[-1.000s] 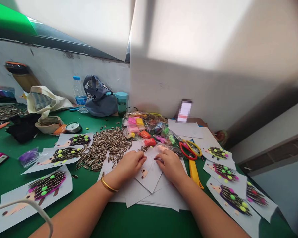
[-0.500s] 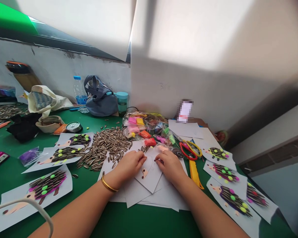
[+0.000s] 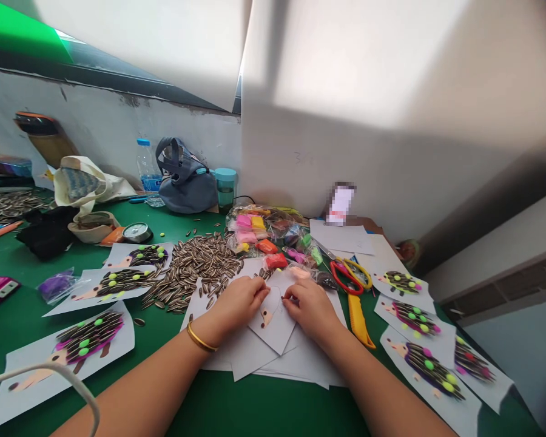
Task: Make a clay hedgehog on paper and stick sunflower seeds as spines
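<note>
A white sheet of paper (image 3: 279, 337) lies in front of me, with a faint pencil outline and a peach clay hedgehog face (image 3: 266, 317) with a dark eye and nose. My left hand (image 3: 241, 306) is at the sheet's left edge, thumb and fingers pressed together; what they hold, if anything, is hidden. Over the right side of the outline, my right hand (image 3: 310, 305) is closed in a pinch. A tiny dark bit seems to show at its fingertips, too small to name. More white sheets (image 3: 300, 370) are stacked underneath.
Sunflower seeds (image 3: 200, 261) are heaped left of the papers. Behind are bags of coloured clay (image 3: 255, 230). Scissors (image 3: 348, 276) and a yellow utility knife (image 3: 359, 321) lie right. Seed-covered hedgehog pictures (image 3: 91, 337) flank both sides. A bag (image 3: 186, 188) and bottle (image 3: 148, 173) stand behind.
The right fingertips have shifted slightly to the left over the outline. The left hand stays in place; the whole view has moved a little.
</note>
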### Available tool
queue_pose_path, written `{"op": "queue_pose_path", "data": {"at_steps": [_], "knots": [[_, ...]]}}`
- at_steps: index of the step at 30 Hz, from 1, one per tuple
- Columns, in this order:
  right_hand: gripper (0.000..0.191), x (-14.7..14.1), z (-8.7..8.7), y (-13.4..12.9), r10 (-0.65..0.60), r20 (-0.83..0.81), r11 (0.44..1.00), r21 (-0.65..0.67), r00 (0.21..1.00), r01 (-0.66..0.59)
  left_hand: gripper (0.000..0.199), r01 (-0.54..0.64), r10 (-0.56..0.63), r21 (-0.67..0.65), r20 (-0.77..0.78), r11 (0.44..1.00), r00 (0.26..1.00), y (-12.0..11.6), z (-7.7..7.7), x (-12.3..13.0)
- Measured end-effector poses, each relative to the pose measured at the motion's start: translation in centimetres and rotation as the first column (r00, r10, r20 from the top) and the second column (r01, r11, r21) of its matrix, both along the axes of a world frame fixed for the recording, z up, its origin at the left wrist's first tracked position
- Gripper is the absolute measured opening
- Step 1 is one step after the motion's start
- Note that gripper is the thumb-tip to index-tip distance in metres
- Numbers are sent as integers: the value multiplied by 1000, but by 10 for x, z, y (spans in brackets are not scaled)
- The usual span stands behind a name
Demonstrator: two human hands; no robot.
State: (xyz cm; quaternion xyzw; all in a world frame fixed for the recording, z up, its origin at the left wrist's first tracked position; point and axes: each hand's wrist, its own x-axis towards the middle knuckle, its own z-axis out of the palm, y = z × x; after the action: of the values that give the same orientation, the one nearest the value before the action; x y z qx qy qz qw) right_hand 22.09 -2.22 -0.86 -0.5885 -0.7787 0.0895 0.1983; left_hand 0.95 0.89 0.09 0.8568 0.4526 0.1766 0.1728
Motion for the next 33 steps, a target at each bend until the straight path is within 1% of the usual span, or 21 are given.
{"op": "queue_pose_path", "data": {"at_steps": [5,7,13,16,20,28,33], "knots": [[2,-1,0,0,9,4,1000,-8,1000,-9,30,-6,6,-3,-4,1000,1000,0,1,0],[4,0,0,0,13,10,1000,-7,1000,-13,30,-4,4,-4,-3,1000,1000,0,1,0],[25,10,8,-3,59,28,998,-13,998,-59,29,7,-7,-4,14,1000,1000,1,0,-1],[31,14,13,-6,83,34,996,9,996,-83,29,5,-4,-17,26,1000,1000,1,0,-1],[38,15,13,-9,144,77,989,-37,987,-142,28,4,-2,-40,44,999,999,1,-1,-1],[38,10,9,-10,145,92,987,-77,985,-139,30,4,-3,-33,38,999,999,2,-2,-1],[38,11,9,-9,154,88,987,-65,984,-148,30,3,-1,-41,48,999,999,2,-2,-1]]}}
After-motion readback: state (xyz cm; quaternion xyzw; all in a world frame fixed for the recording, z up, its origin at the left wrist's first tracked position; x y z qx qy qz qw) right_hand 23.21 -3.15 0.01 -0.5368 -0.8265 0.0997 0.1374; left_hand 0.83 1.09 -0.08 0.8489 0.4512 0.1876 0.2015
